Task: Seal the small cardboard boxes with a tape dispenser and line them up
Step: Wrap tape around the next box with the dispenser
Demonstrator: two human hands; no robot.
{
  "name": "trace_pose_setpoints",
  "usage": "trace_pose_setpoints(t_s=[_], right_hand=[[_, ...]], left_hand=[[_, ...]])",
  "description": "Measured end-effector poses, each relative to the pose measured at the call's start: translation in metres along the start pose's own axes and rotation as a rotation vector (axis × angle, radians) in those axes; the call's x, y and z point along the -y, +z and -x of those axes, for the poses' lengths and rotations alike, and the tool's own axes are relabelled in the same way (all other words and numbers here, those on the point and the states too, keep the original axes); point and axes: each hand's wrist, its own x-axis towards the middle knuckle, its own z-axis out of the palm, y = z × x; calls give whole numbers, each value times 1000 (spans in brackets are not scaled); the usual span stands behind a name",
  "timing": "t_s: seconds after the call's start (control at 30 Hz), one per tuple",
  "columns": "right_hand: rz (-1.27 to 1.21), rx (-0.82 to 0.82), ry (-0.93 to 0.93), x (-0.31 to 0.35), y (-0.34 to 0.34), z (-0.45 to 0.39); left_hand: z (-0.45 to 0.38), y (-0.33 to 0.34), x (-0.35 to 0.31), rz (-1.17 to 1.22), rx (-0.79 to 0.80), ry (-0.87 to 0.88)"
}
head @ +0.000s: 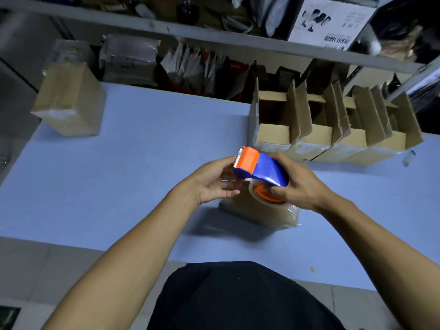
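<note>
Blue table: right hand grips tape dispenser; left hand cups front.

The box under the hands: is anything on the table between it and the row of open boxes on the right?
Nothing visible. The taped box sits below the tape dispenser, and the blue table between it and the row of open boxes looks bare, though the hands hide part of that stretch.

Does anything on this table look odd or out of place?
One thing: a taped box sits alone at the table's far left corner, turned askew, far from the row of open boxes on the right. Nothing looks spilled. The right hand grips the tape dispenser above another box.
</note>
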Motion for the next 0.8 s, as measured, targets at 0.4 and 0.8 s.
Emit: trace_pose_setpoints(t_s=[0.4, 0.8], right_hand=[[-17, 33, -77, -9, -12, -5], [127, 2, -143, -7, -16, -2]], left_hand=[[7, 11, -7, -35, -149, 102], [-9, 25, 4, -312, -385, 271]])
